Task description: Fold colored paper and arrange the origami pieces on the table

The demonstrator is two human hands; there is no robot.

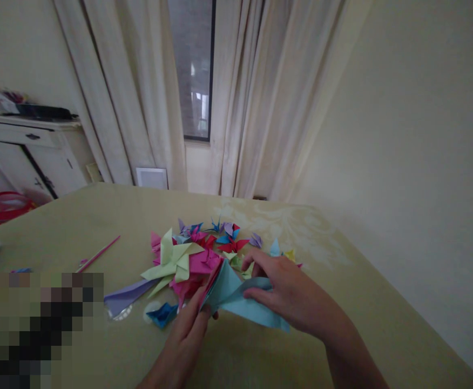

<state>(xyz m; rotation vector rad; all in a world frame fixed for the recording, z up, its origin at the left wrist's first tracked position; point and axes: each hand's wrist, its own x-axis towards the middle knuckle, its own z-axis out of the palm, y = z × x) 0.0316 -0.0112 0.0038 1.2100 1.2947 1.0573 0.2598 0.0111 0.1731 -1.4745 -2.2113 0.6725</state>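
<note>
A light blue sheet of paper [230, 297] is held above the table between my two hands. My left hand [191, 324] grips its left end, together with pink and red sheets [215, 274] that stand in a thin stack behind it. At the other end, my right hand [279, 286] pinches the blue paper between thumb and fingers, and the sheet curls up there. Just beyond lie folded paper pieces: a pale green pinwheel [175, 259], pink folded shapes [198, 262] and a red paper crane [233, 246]. Near my left wrist rests a dark blue folded piece [162, 315].
The table [382, 324] has a pale yellow-green cover. On its left are a purple folded strip [129, 297] and a thin pink stick [101, 253]; the lower left corner is pixelated. Curtains [139, 97], a white cabinet [29, 151] and a wall [414, 135] stand around it.
</note>
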